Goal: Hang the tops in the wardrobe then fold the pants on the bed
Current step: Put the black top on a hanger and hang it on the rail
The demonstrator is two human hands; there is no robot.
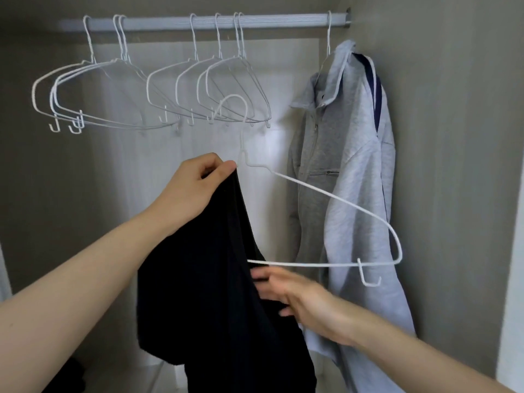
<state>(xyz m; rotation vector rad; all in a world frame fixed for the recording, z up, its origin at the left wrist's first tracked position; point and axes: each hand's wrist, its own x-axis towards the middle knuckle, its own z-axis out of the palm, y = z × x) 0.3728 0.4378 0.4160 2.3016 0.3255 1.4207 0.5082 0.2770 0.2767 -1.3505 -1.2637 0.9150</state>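
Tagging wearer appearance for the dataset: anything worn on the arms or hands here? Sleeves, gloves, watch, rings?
Nothing worn that shows. The left hand and right hand are bare, no gloves, no rings visible. Both forearms are uncovered up to the frame edge, so no sleeve shows; no watch or band at either wrist. The right hand is motion-blurred, so small items there can't be ruled out.

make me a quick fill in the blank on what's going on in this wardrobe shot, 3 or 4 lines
1. The top being put on the white hanger is ____ in colour.
2. The grey jacket hangs at the ____ end of the rail.
3. The left hand pinches the top beside the hanger's ____.
4. The right hand reaches just below the hanger's ____ bar.

Missing words: black; right; neck; bottom
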